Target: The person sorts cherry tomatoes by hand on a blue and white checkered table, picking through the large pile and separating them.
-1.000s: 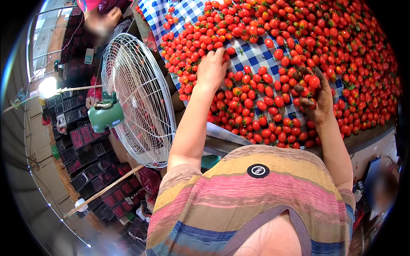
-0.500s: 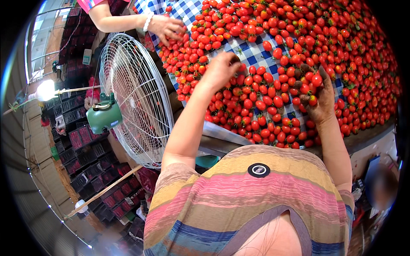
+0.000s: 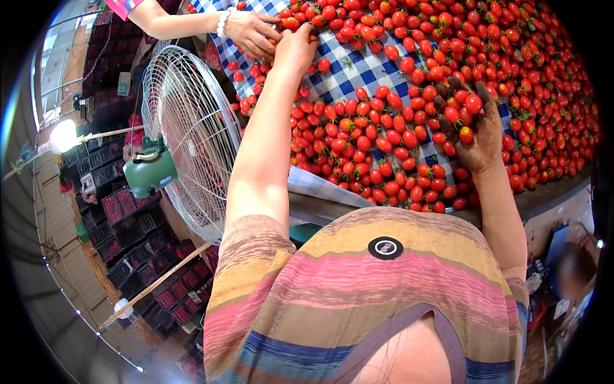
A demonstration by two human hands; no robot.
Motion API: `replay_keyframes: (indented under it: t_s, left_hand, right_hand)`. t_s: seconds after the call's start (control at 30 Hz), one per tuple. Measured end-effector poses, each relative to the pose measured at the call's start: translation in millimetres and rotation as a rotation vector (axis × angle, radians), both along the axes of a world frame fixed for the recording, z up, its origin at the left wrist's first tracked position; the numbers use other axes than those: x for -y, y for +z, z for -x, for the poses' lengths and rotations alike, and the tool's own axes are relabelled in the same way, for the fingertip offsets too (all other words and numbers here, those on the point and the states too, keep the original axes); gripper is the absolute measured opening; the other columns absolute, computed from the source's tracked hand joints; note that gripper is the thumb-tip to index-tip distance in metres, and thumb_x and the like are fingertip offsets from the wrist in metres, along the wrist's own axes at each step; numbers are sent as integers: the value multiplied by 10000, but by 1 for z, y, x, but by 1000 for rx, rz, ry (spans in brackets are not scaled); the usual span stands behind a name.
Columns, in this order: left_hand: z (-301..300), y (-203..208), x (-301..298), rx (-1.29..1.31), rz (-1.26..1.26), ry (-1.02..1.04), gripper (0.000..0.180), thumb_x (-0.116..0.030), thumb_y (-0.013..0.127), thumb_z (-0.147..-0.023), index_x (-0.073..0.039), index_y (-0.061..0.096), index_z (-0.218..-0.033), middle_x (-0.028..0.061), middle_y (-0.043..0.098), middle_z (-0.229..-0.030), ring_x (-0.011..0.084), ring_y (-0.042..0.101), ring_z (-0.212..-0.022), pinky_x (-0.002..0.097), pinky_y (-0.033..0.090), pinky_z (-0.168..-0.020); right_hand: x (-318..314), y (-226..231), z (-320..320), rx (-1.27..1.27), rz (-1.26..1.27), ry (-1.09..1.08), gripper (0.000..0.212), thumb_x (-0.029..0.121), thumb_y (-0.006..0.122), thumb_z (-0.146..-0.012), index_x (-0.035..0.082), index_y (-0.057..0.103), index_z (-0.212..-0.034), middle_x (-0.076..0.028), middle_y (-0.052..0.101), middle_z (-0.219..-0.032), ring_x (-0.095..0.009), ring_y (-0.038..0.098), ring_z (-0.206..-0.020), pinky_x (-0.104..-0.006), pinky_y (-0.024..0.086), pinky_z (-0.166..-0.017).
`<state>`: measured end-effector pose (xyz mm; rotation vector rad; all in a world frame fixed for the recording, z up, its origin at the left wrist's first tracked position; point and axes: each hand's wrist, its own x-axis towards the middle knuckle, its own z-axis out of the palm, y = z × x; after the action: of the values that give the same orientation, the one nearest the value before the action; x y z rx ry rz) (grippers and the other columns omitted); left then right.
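Red cherry tomatoes (image 3: 368, 128) lie in a thick spread over a blue-and-white checked cloth (image 3: 348, 61). My right hand (image 3: 483, 144), its fingers dark with stain, is turned palm up and curled around several cherry tomatoes (image 3: 464, 112). At the far left of the spread, my left hand (image 3: 296, 50) reaches down with bent fingers, right beside a co-worker's hand (image 3: 251, 33). Its fingers are closed, though what they hold, if anything, is hidden. The co-worker's hand, with a white beaded bracelet (image 3: 222, 23), rests over the tomatoes there.
A large caged fan (image 3: 192, 144) with a green motor (image 3: 150, 171) stands left of the table, close to my left arm. Stacked dark crates (image 3: 131, 211) fill the floor beyond it. The table edge (image 3: 323, 208) runs before my body. Another person (image 3: 571, 269) is at the lower right.
My left hand has moved away to the far left, up to the co-worker's hand. More checked cloth shows where tomatoes lay at the left. My right hand still holds its tomatoes.
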<state>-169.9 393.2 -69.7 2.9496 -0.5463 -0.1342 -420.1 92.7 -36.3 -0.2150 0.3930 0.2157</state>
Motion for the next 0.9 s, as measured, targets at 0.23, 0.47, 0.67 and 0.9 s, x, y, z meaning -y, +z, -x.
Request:
replay_keyframes:
  t_s: [0.23, 0.47, 0.67, 0.9]
  left_hand:
    - [68, 43, 31, -406, 706, -46, 371, -186, 724, -944, -78, 614, -1282, 49, 729, -989, 119, 652, -774, 292, 550, -705]
    - [161, 117, 83, -416, 516, -613, 354, -225, 739, -897, -130, 696, -1235, 156, 672, -1038, 320, 684, -927, 393, 547, -851]
    - [156, 90, 20, -276, 632, -303, 333, -196, 747, -899, -83, 705, -1209, 127, 697, -1075, 262, 673, -922, 354, 541, -830]
    - [240, 64, -91, -291, 83, -229, 582, -301, 820, -787, -200, 627, -1326, 177, 461, -1499, 395, 462, -1358, 482, 453, -1083]
  right_hand:
    - [-12, -1, -2, -104, 54, 20, 505, 432, 514, -1027, 21, 573, -1314, -201, 627, -1312, -346, 644, -1175, -478, 579, -944]
    - [-31, -17, 17, -127, -46, 117, 497, 452, 526, -1010, 97, 565, -1357, -139, 608, -1363, -304, 610, -1230, -586, 456, -1082]
    - [-55, 2, 17, -43, -203, 167, 530, 464, 569, -993, 112, 540, -1389, -167, 553, -1420, -370, 559, -1287, -499, 629, -845]
    - [-28, 8, 69, 120, 66, 17, 474, 419, 561, -1005, 91, 548, -1347, -181, 484, -1474, -349, 527, -1299, -441, 619, -745]
